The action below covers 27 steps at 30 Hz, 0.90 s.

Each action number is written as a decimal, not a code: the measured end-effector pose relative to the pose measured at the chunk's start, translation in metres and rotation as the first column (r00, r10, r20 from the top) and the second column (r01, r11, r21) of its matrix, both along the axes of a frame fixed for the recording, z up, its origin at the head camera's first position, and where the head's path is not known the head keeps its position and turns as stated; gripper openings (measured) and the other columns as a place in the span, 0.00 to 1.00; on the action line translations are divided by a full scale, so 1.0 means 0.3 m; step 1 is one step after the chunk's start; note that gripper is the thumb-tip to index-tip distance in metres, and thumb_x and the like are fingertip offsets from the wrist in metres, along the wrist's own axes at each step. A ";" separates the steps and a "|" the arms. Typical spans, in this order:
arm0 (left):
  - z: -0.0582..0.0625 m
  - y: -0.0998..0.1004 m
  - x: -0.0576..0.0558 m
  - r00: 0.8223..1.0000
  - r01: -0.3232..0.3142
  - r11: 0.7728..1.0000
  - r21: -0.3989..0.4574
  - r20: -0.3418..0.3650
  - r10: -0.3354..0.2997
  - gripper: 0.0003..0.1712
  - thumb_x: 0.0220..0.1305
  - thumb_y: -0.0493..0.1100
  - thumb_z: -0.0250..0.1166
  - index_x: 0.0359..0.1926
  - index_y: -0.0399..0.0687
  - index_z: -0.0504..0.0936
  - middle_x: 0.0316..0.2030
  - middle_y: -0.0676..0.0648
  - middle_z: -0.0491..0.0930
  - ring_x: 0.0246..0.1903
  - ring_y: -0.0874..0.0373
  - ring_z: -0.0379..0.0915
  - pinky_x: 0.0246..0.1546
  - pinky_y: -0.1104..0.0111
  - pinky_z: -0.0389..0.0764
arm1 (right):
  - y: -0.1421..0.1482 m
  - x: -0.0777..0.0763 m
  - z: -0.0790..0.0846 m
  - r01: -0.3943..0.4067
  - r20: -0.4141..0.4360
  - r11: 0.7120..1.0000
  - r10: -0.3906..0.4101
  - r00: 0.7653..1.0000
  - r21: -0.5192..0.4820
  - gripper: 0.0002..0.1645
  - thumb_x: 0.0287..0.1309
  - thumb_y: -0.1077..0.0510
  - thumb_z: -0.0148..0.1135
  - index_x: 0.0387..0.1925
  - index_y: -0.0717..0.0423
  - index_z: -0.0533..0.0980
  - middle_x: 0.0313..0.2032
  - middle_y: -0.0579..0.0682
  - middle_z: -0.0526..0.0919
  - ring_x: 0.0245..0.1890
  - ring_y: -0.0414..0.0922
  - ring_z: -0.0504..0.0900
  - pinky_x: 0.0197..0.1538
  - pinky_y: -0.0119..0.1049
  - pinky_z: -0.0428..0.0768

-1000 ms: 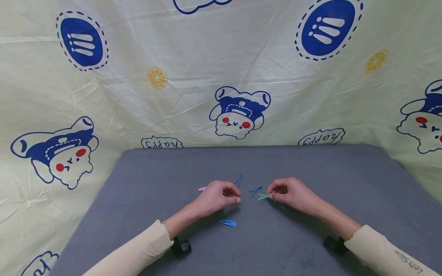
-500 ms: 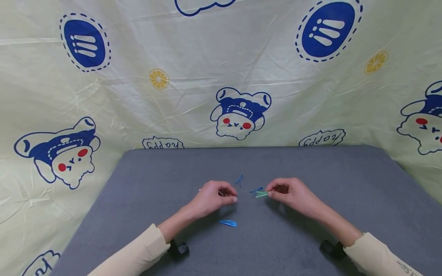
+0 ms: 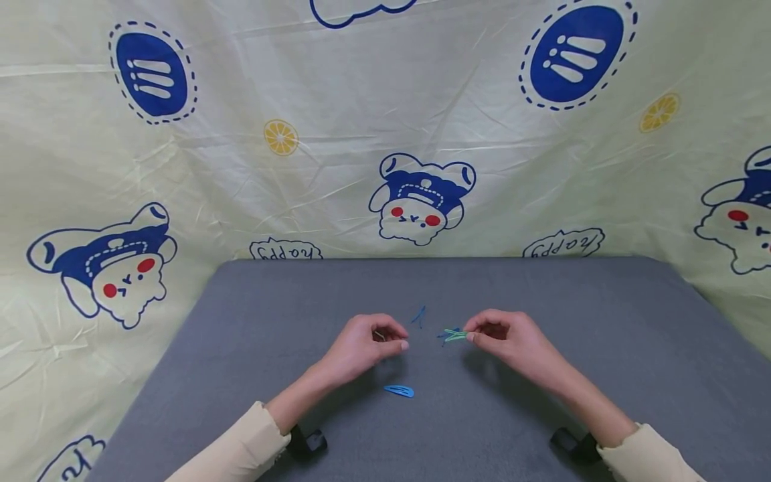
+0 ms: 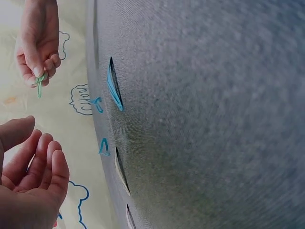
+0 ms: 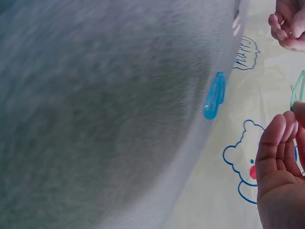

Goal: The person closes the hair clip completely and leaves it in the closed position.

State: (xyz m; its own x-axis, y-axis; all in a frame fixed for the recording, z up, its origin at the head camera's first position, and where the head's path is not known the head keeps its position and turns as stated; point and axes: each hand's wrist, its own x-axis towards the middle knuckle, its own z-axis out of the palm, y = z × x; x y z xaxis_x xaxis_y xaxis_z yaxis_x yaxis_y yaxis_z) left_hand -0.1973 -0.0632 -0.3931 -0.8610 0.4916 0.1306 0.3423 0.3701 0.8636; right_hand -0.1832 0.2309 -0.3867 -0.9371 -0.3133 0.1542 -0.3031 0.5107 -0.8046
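Note:
My right hand (image 3: 506, 337) pinches a green snap hair clip (image 3: 456, 335) between thumb and fingertips, its open end pointing left. In the left wrist view that green clip (image 4: 40, 87) hangs above the table. My left hand (image 3: 363, 345) is raised, thumb and fingers apart, with nothing between them. A blue snap clip (image 3: 399, 391) lies flat in front of the hands. Two blue clips with their parts sprung apart lie farther back: one clip (image 3: 419, 316) between the hands, the other clip (image 3: 442, 335) partly covered by the green one.
A pale clip (image 4: 122, 171) and a pinkish clip (image 4: 129, 217) lie on the table in the left wrist view. The grey table (image 3: 518, 428) meets a printed cloth backdrop (image 3: 337, 201) at its far edge.
My left hand has drifted left and now covers the pink clip in the head view. My right hand has brought the green clip slightly left and up, over the blue clip behind it.

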 end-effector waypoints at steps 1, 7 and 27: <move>0.000 -0.002 0.003 1.000 -0.006 1.000 0.005 -0.001 0.006 0.07 0.64 0.43 0.68 0.42 0.48 0.86 0.33 0.57 0.80 0.34 0.58 0.75 0.35 0.66 0.77 | -0.003 0.004 0.003 0.000 -0.005 1.000 0.000 1.000 -0.007 0.04 0.62 0.57 0.67 0.39 0.51 0.82 0.36 0.48 0.83 0.35 0.45 0.79 0.38 0.34 0.79; 0.000 -0.017 0.016 0.999 -0.040 0.999 0.036 -0.005 0.041 0.08 0.63 0.43 0.69 0.42 0.47 0.86 0.35 0.55 0.81 0.34 0.58 0.76 0.36 0.66 0.78 | -0.018 0.024 0.016 0.008 -0.003 0.998 -0.008 1.000 -0.060 0.05 0.62 0.58 0.67 0.39 0.52 0.82 0.37 0.52 0.83 0.34 0.44 0.79 0.36 0.34 0.79; 0.028 -0.060 0.053 0.988 -0.153 0.982 0.113 0.033 0.151 0.08 0.60 0.40 0.71 0.42 0.51 0.86 0.37 0.54 0.82 0.34 0.55 0.75 0.34 0.68 0.77 | -0.036 0.077 0.020 0.094 -0.026 0.991 -0.097 0.995 -0.092 0.04 0.61 0.57 0.68 0.38 0.49 0.82 0.36 0.47 0.83 0.32 0.45 0.80 0.35 0.35 0.80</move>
State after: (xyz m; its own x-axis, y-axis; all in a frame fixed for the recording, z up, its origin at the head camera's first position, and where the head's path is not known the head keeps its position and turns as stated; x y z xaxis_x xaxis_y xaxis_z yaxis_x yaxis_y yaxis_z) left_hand -0.1814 -0.0812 -0.3848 -0.9282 0.3377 0.1564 0.2678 0.3140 0.9109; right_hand -0.1601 0.2202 -0.3807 -0.9565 -0.2059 0.2065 -0.2813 0.4642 -0.8399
